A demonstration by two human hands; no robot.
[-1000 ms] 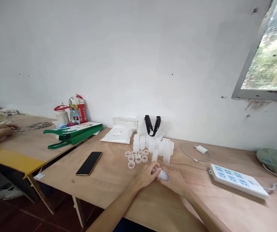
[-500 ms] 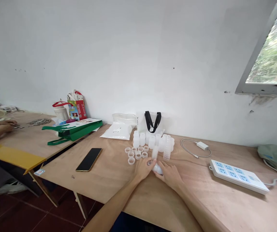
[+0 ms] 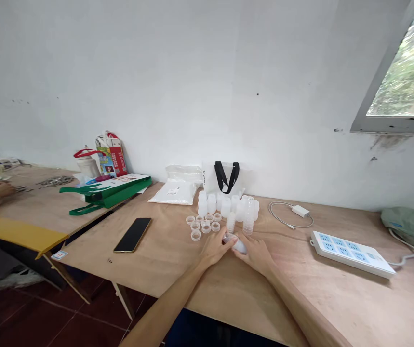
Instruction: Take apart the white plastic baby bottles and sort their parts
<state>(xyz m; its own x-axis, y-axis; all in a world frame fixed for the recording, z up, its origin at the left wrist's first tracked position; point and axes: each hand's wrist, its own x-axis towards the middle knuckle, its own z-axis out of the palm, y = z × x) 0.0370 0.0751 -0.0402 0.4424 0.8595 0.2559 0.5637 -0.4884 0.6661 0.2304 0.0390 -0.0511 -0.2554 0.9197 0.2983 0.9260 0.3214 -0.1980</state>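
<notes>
Both hands, left [image 3: 214, 248] & right [image 3: 255, 253], seemingly grip small bottle [image 3: 236, 245].

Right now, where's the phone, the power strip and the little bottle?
phone [image 3: 133, 234]: head view, middle of its screen.
power strip [image 3: 351, 253]: head view, middle of its top.
bottle [image 3: 239, 246]: head view, its white body.

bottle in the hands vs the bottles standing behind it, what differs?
Pose: the held bottle lies on its side; the standing bottles are upright on the table. Contact: the held bottle is gripped by the left hand and right hand; the standing bottles are untouched. Grouping: the held bottle is alone, nearer the person; the standing bottles cluster toward the wall. Both are small, translucent white plastic.
</notes>
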